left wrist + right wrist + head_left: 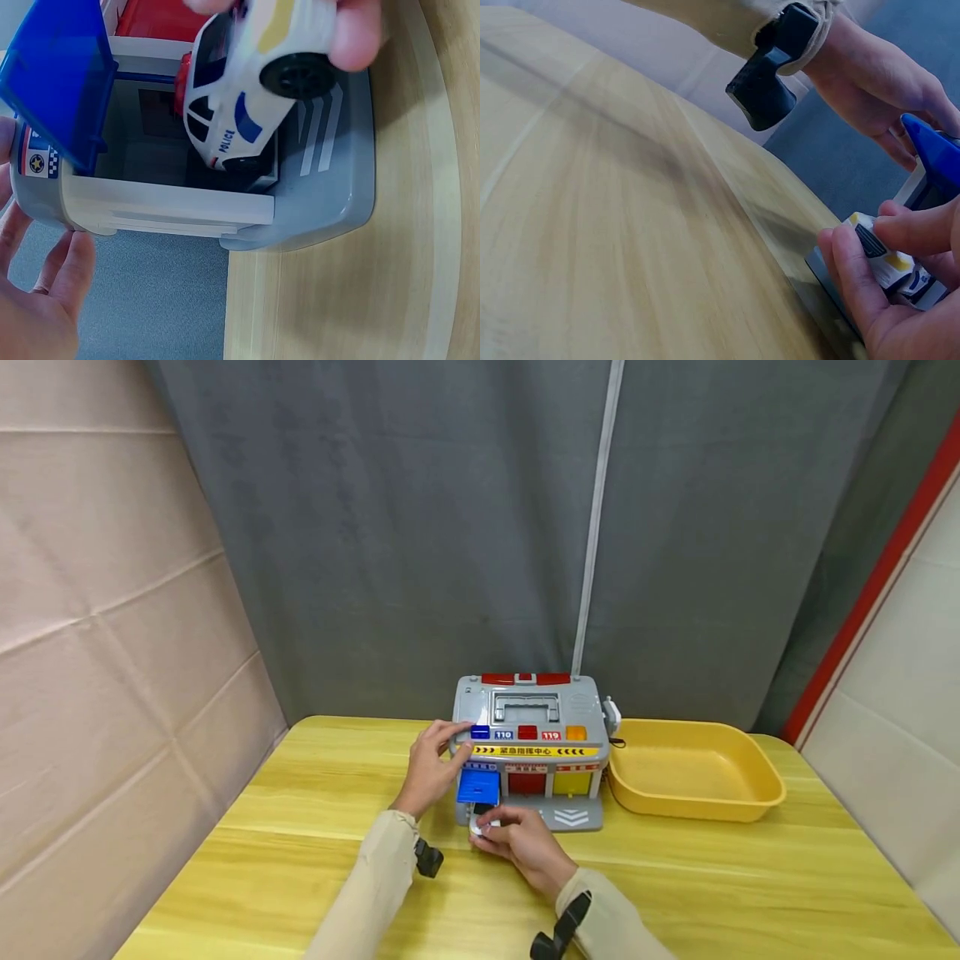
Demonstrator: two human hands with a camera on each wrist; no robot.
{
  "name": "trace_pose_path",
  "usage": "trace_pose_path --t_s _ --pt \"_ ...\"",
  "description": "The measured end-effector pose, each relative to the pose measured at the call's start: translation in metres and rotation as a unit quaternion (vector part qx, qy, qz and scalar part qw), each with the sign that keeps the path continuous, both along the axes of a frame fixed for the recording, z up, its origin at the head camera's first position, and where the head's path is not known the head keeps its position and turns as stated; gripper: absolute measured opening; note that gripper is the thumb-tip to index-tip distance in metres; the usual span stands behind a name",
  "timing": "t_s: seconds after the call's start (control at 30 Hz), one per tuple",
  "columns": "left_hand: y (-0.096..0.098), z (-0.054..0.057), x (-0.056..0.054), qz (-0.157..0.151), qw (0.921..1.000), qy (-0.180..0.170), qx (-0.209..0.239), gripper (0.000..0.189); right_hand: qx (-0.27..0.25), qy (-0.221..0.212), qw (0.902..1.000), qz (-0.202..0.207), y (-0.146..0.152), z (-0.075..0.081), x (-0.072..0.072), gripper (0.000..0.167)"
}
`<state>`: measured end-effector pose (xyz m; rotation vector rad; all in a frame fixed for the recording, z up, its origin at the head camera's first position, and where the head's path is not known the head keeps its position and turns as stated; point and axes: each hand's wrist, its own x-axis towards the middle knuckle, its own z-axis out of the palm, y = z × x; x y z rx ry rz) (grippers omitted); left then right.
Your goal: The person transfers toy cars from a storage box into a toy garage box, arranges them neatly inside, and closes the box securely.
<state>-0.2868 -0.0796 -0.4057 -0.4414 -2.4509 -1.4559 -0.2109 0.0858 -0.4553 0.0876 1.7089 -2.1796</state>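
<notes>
A grey toy emergency station (585,693) stands on the table, its blue garage door (478,787) swung up. My left hand (431,768) holds the station's left front corner, fingers on the roof near the blue button (480,732) and thumb at the front edge. Between thumb and fingers, my right hand (528,843) pinches a white toy police car (225,120) at its front end. Tilted, the car has its rear inside the open bay (142,142) and its front over the grey ramp (330,180). The station's red door (527,783) and yellow door (572,783) are down.
A yellow tray (697,810) lies just right of the station. A white piece (612,716) with a dark cord sticks out from the station's right side. Behind the wooden table (300,852) hangs a grey curtain (420,543).
</notes>
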Motion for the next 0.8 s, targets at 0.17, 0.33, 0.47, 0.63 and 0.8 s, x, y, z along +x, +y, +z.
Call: trace_pose_path --t_s 0.17,0.33,0.47,0.63,0.8 --pt "0.001 -0.001 -0.001 0.002 0.9999 -0.011 0.002 0.031 0.01 0.002 0.9999 -0.006 0.0 -0.001 -0.002 0.024" --pt "0.001 -0.001 -0.001 0.004 0.9999 -0.014 0.0 0.032 0.035 0.034 0.9988 0.0 0.0 -0.002 -0.002 0.027" --pt "0.001 0.0 -0.001 0.006 0.9999 -0.009 -0.002 0.031 0.046 0.047 0.9978 0.008 0.0 -0.001 -0.003 0.042" --pt "0.0 0.0 -0.001 0.008 0.9998 -0.019 0.0 0.032 0.072 0.047 0.9961 0.018 0.002 0.001 -0.004 0.057" --pt "-0.001 -0.001 -0.002 0.001 0.9999 -0.014 -0.001 0.032 0.097 0.069 0.9916 0.049 0.012 0.003 0.002 0.049"
